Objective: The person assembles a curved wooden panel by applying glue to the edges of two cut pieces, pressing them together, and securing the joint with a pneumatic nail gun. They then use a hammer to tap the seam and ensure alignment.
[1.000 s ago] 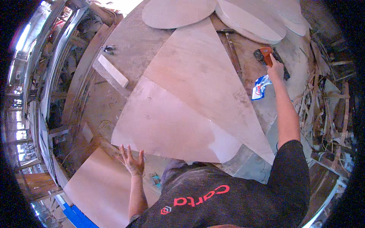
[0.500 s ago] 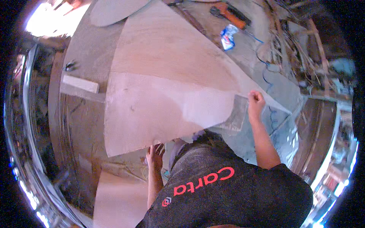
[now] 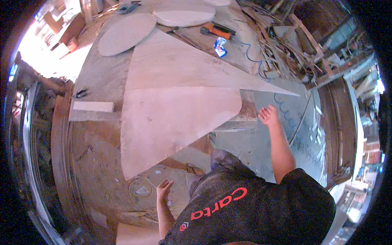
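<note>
A thin, pale plywood sheet (image 3: 175,122) with a slanted near edge lies in front of me, its near part jutting out past the worktable. Along its far side runs a seam, beyond which a second pale plywood piece (image 3: 171,61) tapers to a sharp point at the right. My left hand (image 3: 164,189) hangs below the slanted edge, apart from the sheet, with its fingers spread and nothing in them. To the right of the sheet's blunt corner is my right hand (image 3: 268,115), empty, its fingers loosely bent and apart.
Oval pale boards (image 3: 128,34) lie at the far end. An orange and black power tool (image 3: 217,30) with a coiled blue hose (image 3: 250,53) rests near a blue-white packet (image 3: 220,47). At left are a white block (image 3: 93,107) and pliers (image 3: 81,93). Scrap wood (image 3: 277,49) is piled at right.
Both hands have come away from the plywood sheet: the left from its near edge, the right from its right corner. The view has shifted, showing more of the far end and floor.
</note>
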`<state>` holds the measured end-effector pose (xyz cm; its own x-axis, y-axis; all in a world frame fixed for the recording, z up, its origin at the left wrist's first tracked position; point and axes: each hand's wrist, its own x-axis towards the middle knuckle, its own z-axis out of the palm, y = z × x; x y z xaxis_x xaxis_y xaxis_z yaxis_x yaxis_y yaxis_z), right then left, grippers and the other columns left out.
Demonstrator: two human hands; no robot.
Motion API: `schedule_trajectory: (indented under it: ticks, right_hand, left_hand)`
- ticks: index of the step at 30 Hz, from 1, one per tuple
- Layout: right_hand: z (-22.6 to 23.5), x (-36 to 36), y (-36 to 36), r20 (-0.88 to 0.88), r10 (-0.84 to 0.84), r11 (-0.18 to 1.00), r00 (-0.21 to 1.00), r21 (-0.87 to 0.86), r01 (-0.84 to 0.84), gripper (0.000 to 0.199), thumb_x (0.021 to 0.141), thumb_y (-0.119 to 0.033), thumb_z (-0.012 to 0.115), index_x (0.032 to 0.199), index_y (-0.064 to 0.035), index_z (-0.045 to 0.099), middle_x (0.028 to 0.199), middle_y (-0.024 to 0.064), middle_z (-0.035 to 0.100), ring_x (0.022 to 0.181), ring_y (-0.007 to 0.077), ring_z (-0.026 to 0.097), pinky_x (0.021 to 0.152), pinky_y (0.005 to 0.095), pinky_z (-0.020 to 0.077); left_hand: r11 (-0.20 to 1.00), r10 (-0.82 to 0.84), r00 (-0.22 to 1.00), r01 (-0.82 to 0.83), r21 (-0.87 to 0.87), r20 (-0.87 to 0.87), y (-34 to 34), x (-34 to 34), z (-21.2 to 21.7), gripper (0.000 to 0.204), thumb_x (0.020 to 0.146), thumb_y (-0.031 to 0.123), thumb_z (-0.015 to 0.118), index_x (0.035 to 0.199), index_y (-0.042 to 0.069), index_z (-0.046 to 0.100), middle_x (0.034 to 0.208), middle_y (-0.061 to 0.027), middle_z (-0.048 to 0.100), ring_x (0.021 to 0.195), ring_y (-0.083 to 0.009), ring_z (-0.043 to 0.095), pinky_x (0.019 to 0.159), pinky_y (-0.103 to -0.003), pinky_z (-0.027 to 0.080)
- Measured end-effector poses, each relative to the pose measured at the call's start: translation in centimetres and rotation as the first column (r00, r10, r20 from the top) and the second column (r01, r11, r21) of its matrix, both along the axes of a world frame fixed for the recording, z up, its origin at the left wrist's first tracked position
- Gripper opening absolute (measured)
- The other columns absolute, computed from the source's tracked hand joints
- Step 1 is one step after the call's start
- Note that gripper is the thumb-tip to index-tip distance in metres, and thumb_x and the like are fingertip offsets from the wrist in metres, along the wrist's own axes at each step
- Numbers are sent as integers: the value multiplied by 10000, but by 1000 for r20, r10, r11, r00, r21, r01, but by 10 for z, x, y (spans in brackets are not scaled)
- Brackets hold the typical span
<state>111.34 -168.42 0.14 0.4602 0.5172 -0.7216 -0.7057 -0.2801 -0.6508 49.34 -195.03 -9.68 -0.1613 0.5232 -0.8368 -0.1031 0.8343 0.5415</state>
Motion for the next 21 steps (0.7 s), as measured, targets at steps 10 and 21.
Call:
schedule_trajectory:
  ticks: [10, 21]
  right_hand:
    - [-18, 42, 107, -71, -32, 997, 997, 74, 37, 933, 750, -557, 720, 1416, -94, 258, 1285, 89, 446, 1180, 285, 466, 1010, 527, 371]
    - [-42, 55, 127, 17, 173, 978, 985, 117, -173, 398, 814, -403, 754, 1012, -108, 577, 945, 12, 566, 887, 172, 558, 815, 380, 473]
  left_hand:
    - [999, 37, 961, -29, 33, -274, -86, 26, -18, 781, 685, 415, 889, 1202, -97, 607, 1013, -157, 714, 890, -184, 675, 790, -302, 535]
    - [928, -279, 865, 354, 114, -417, 15, 145, 95, 610, 749, 401, 821, 1129, -50, 665, 937, -163, 733, 822, -255, 715, 749, -358, 554]
